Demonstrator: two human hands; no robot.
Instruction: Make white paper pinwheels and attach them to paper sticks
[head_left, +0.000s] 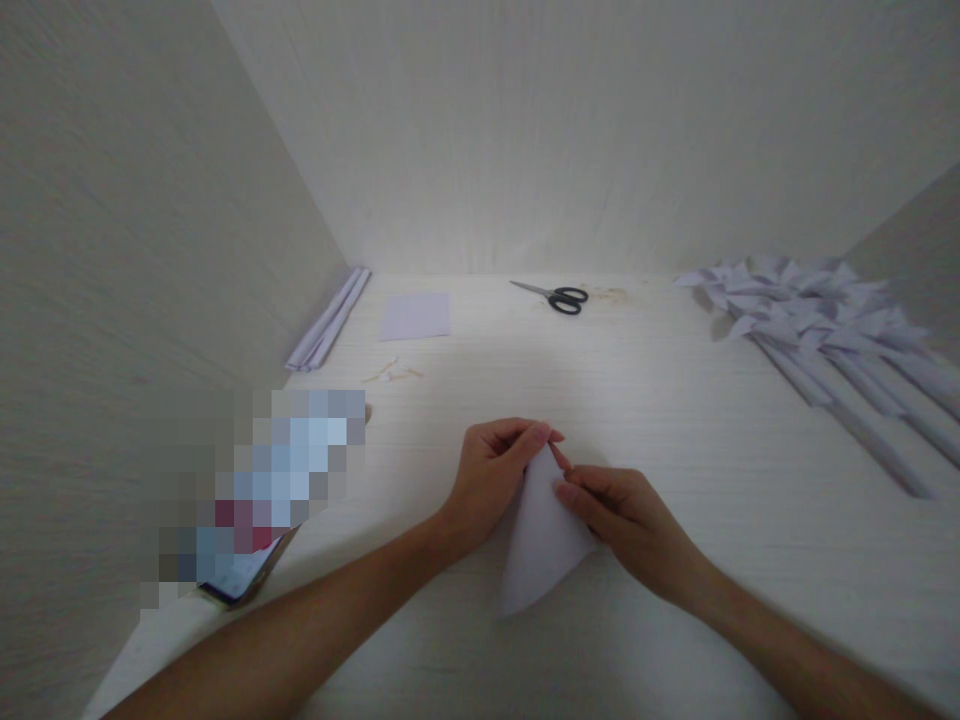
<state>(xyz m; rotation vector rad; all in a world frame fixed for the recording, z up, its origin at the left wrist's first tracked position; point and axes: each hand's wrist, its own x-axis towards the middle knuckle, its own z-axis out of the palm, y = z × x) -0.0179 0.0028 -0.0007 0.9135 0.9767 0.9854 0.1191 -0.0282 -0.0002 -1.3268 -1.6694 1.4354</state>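
A pale sheet of paper (541,550), folded or bent into a rough triangle, is held above the table between both hands. My left hand (499,465) pinches its upper tip between thumb and fingers. Lower on the right edge, my right hand (619,510) grips the paper with thumb and forefinger pressed together. The paper's wide end hangs down toward me. Fingers partly cover the tip, so any crease there is hidden.
Paper pinwheels (817,320) on rolled sticks lie at the right. Scissors (562,298) rest near the back wall, with a square paper sheet (416,316) and rolled paper tubes (330,320) to their left. Small scraps (392,372) and a partly blurred phone (244,575) lie on the left.
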